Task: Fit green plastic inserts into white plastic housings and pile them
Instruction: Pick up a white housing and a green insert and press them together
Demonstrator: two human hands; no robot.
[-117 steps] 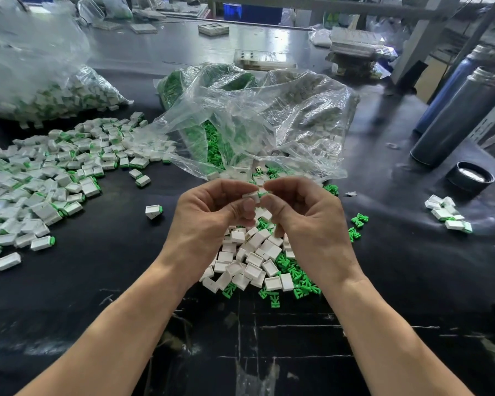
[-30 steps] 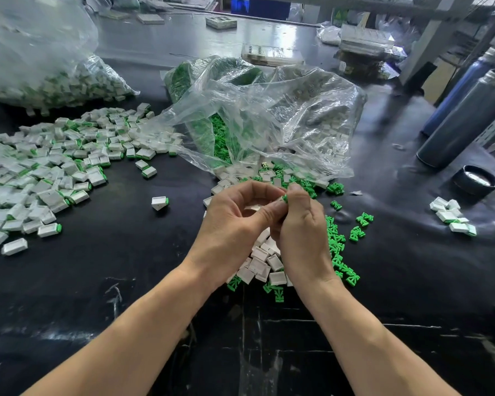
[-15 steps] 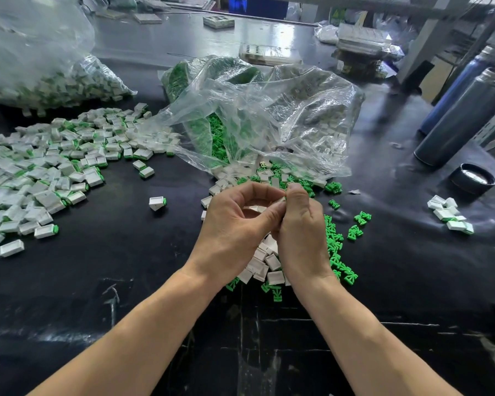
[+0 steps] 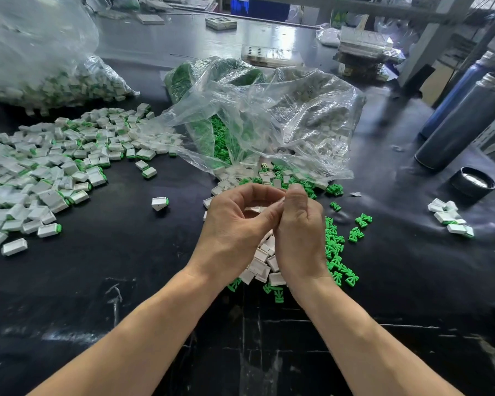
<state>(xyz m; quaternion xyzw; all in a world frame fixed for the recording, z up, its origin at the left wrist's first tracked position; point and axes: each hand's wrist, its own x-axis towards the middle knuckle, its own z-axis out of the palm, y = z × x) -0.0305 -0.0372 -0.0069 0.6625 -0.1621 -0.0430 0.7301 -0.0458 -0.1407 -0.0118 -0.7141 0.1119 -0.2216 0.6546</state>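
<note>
My left hand (image 4: 235, 224) and my right hand (image 4: 299, 235) are pressed together above the middle of the black table. Between their fingertips they pinch one white housing (image 4: 255, 210); only a sliver of it shows, and I cannot see a green insert in it. Under the hands lie loose white housings (image 4: 262, 262), with loose green inserts (image 4: 336, 252) to their right. A broad pile of fitted white-and-green pieces (image 4: 49, 170) covers the left of the table. One fitted piece (image 4: 159, 203) lies alone left of my hands.
An open clear bag (image 4: 269, 118) of green inserts and white housings lies behind my hands. Another full bag (image 4: 40, 67) sits at the far left. Two dark flasks (image 4: 463, 118), a black lid (image 4: 473, 181) and a small cluster of white pieces (image 4: 449, 218) are on the right.
The green tip that showed between my fingertips a second ago is out of sight. My hands have stayed together in the same spot.
</note>
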